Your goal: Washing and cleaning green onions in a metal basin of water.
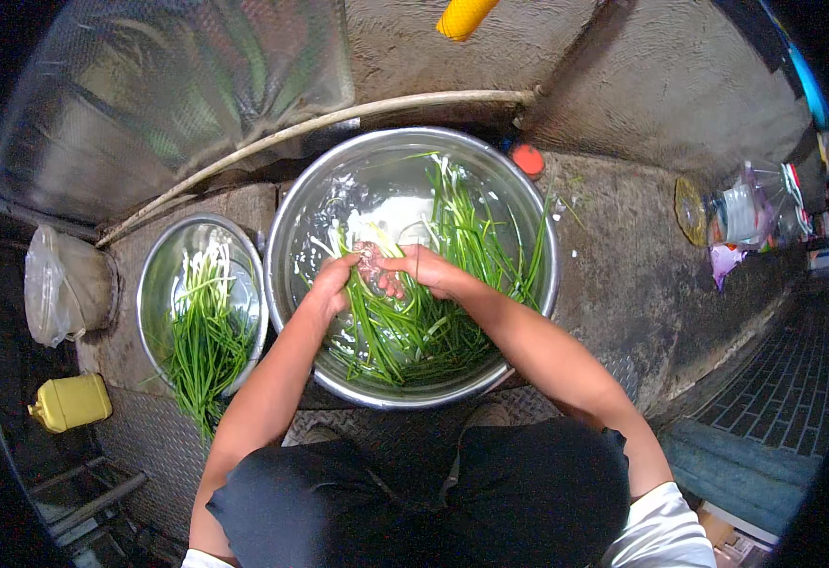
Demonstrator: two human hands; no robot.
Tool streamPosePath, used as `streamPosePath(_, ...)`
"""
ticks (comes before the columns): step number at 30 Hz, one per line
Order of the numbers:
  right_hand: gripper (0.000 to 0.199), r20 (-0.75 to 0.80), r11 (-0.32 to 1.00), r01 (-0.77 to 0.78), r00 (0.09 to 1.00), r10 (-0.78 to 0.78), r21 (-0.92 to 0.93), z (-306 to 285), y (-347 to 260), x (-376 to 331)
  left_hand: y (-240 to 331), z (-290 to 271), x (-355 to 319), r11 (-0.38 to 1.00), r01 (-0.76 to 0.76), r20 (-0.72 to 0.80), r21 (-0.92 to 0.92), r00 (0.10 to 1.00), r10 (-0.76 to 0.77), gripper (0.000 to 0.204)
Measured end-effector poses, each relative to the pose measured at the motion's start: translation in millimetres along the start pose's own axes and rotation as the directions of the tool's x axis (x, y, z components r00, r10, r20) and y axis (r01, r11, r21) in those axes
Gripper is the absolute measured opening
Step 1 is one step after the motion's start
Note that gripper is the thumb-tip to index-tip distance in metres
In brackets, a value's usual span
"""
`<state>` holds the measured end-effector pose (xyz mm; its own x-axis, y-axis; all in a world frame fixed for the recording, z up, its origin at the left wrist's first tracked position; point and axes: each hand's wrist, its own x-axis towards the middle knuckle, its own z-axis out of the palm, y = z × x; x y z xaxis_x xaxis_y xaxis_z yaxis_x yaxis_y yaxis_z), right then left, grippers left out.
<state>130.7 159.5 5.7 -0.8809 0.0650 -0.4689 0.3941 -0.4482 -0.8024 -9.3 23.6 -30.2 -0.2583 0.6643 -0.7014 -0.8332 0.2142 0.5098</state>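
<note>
A wide metal basin (549, 312) of water stands in front of me, with scallions (391, 327) in it. My left hand (336, 280) and my right hand (422, 273) meet over its middle, at the water. Both are closed around a bunch of scallions near the white ends, the green leaves hanging toward me. Wet fingers show between the two hands, some partly hidden by stalks. More scallions (466, 218) float along the basin's right side. At the left, a smaller metal bowl (149, 331) holds another bundle of scallions (208, 327), white ends away from me, leaves drooping over the near rim.
A white bucket (73, 284) with plastic over it and a yellow jerrycan (78, 402) stand far left. Behind the basin runs a pale pipe (338, 125) along the wall. A red lid-like object (528, 160) lies behind the basin. Plastic bags (746, 218) sit at the right.
</note>
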Motion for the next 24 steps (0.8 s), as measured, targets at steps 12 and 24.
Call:
streamPosePath(12,0.028,0.148,0.981,-0.157,0.979,0.139,0.116,2,8,2,8,30,-29,0.990,0.030,0.256,0.137,0.965,-0.065,0.028)
streamPosePath(24,0.041,-0.058,0.921,-0.043,0.998,0.022,-0.386,-21,45,19,28,21,0,0.965,-0.209,-0.173,0.159,0.956,0.236,0.021)
